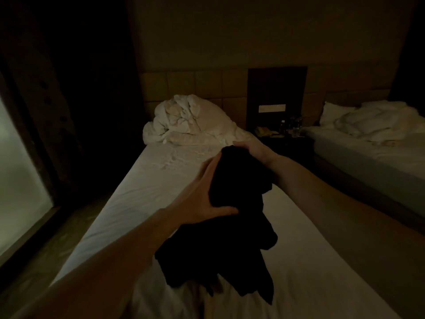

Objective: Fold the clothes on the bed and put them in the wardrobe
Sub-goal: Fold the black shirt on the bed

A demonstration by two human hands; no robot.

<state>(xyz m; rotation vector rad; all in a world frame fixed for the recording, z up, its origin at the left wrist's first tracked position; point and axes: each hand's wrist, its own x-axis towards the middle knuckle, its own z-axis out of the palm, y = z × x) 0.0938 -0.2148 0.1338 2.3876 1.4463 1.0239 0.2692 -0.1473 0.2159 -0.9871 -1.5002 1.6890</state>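
A black garment [239, 210] hangs crumpled in the air over the white bed [142, 194], its lower part drooping toward the near end of the mattress. My left hand [204, 199] grips its left side, thumb curled under a fold. My right hand [250, 146] holds the garment's top edge from above, fingers curled over the cloth. The room is very dim, so the garment's shape is hard to read. No wardrobe is in view.
A bunched white duvet and pillow [184, 120] lie at the head of the bed. A dark nightstand [280, 134] with small bottles stands between this bed and a second bed [368, 143] on the right. A window [20, 180] is at the left.
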